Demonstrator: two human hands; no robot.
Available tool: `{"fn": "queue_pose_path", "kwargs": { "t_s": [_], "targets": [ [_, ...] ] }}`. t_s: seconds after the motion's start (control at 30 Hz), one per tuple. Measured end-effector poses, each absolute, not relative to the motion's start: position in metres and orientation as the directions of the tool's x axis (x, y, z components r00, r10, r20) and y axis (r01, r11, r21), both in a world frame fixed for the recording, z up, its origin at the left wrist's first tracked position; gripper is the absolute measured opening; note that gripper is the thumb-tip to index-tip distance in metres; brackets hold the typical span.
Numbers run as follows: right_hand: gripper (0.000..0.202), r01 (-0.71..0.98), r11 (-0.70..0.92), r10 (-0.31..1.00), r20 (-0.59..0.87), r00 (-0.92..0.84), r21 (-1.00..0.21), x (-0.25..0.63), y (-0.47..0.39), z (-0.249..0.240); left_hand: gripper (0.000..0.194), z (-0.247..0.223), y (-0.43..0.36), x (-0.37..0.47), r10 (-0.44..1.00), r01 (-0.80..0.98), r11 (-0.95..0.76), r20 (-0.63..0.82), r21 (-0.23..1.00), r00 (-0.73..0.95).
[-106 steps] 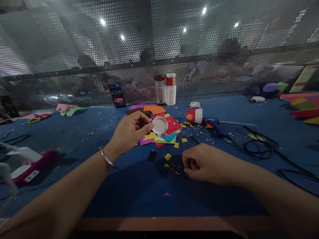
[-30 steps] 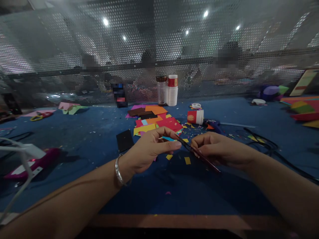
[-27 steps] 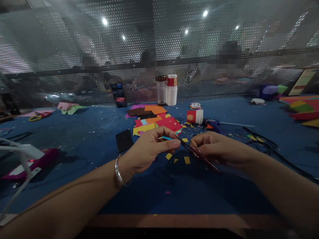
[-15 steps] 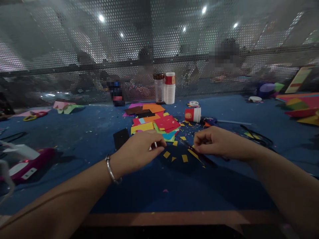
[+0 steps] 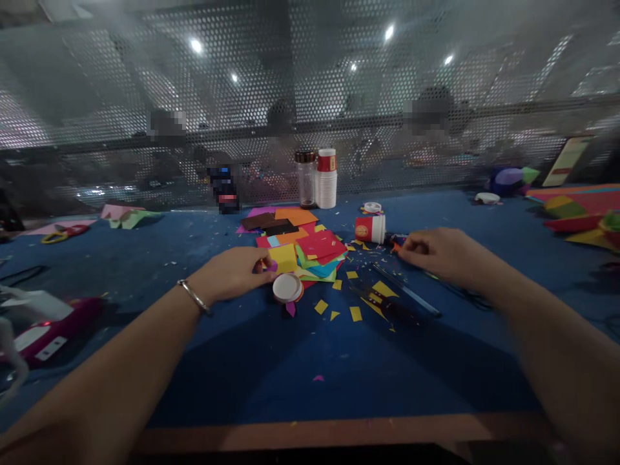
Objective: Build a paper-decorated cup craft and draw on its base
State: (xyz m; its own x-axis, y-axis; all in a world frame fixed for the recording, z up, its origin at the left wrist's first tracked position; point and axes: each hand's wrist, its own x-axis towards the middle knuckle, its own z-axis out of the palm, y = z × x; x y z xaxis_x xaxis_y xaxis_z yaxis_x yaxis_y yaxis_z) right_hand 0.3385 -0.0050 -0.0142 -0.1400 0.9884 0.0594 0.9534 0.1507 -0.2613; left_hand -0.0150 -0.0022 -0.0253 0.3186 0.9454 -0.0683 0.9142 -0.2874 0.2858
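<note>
My left hand [image 5: 237, 274] is at the left edge of a pile of coloured paper [image 5: 322, 245]. Its fingers are bent but apart, with nothing visibly gripped. Just right of its fingertips lies a small white round piece [image 5: 287, 288] like a cup lid, with purple and orange paper tips around it. My right hand [image 5: 436, 255] is closed over what looks like a dark blue glue gun, mostly covered; its orange part [image 5: 396, 248] shows at the fingertips. A clear glue stick [image 5: 409, 292] and a dark, blurred tool [image 5: 400, 310] lie below that hand among yellow paper scraps [image 5: 356, 314].
A red-and-white paper cup [image 5: 371, 229] lies on its side. Behind stand a clear bottle [image 5: 306, 184] and stacked paper cups [image 5: 327, 184]. A purple power strip [image 5: 61, 329] and yellow-red scissors [image 5: 65, 234] are at left. A perforated metal screen [image 5: 242, 116] closes off the back.
My left hand has drawn left, leaving the white round piece uncovered. My right hand has moved up and right from the dark tool onto the glue gun.
</note>
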Motion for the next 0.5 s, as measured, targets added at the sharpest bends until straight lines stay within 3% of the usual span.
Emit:
{"fn": "queue_pose_path", "kwargs": {
  "t_s": [0.07,0.23,0.5],
  "targets": [
    [0.017,0.981,0.041,0.998,0.062,-0.03,-0.188,0.348,0.002,-0.014,0.032,-0.027,0.003,-0.019,0.941,0.901,-0.281,-0.09,0.33,0.326],
    [0.019,0.989,-0.033,0.999,0.037,0.039,-0.142,0.363,0.012,-0.021,0.035,-0.025,0.0,-0.018,0.907,0.846,-0.261,-0.182,0.464,0.379],
    [0.028,0.967,-0.061,0.998,-0.038,0.053,-0.248,0.362,0.019,-0.025,0.041,-0.021,-0.007,-0.01,0.884,0.809,-0.237,-0.226,0.538,0.409]
  ]
}}
